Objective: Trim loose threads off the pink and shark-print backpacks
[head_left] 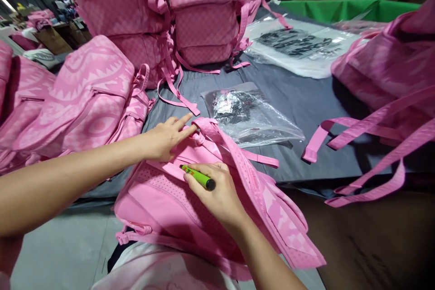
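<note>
Pink backpack [159,201] at six o'clock, overlapping near bench [282,95] edge; looks soft, floppy, fairly light, hardly fragile. Best hold: top loop [205,123], twelve o'clock on backpack. Left hand [163,140]: grip spread, resting beside loop. Right hand [219,190]: grip closed around green marker pen [199,178], likely light, stiff, smooth; hold mid-barrel.

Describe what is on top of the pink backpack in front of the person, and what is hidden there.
On the backpack, the left hand rests near the top and the right hand holds a green marker. Whatever lies directly beneath both hands is covered.
</note>
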